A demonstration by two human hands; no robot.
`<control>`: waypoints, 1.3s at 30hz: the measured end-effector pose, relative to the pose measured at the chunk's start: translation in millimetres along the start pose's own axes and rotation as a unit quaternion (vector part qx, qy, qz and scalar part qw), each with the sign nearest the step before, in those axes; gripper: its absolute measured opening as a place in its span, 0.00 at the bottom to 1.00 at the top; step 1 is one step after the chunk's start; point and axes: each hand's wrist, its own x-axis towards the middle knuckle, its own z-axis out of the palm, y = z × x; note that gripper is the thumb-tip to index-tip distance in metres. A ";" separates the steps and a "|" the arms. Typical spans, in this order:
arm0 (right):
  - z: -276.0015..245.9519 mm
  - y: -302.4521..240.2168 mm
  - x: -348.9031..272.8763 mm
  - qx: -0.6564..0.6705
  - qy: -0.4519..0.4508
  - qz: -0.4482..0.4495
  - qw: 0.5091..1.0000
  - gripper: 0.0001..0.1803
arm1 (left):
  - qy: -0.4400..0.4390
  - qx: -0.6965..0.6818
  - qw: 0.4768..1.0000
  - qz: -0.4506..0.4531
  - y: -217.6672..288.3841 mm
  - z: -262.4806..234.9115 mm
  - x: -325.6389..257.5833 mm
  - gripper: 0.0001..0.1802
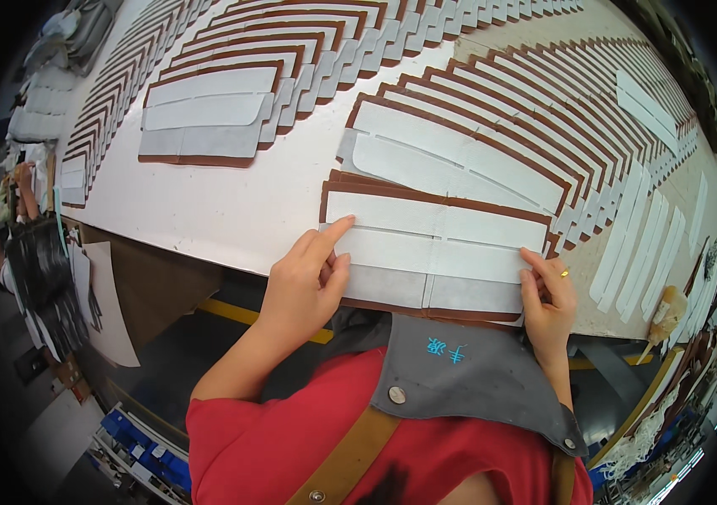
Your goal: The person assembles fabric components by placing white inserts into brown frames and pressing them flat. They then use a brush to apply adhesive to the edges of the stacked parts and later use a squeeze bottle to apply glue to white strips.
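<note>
In front of me, near the table's front edge, lies a flat wallet-like panel (pixel 476 292) with a brown border and grey lining. White stiffener strips (pixel 392 250) lie across it, split by narrow gaps. My left hand (pixel 308 273) rests at its left end, index fingertip on the upper white strip and thumb held apart. At the right end is my right hand (pixel 549 296), its index fingertip on the white strip's end and thumb by the edge. Neither hand visibly grips the panel. Its far edge overlaps the closest panel of a fanned row (pixel 451 151).
More overlapping brown-edged panels (pixel 207 105) run across the white table (pixel 199 198). Loose white strips (pixel 636 240) lie at the right, beside a pale brush-like tool (pixel 668 311). Dark strips (pixel 43 278) hang at the left. Blue bins (pixel 144 450) stand below.
</note>
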 end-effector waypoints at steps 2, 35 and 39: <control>0.7 -0.6 -0.1 -0.008 0.008 -0.010 1.000 0.15 | -0.005 0.009 1.000 -0.004 0.9 -1.2 1.8 0.22; 40.7 -29.2 76.0 -0.048 -0.114 -0.179 0.976 0.08 | -0.023 0.150 0.938 0.313 10.4 33.5 31.0 0.15; 40.8 -28.8 77.6 -0.035 -0.130 -0.167 0.977 0.07 | -0.029 0.150 0.936 0.318 7.4 34.2 32.1 0.15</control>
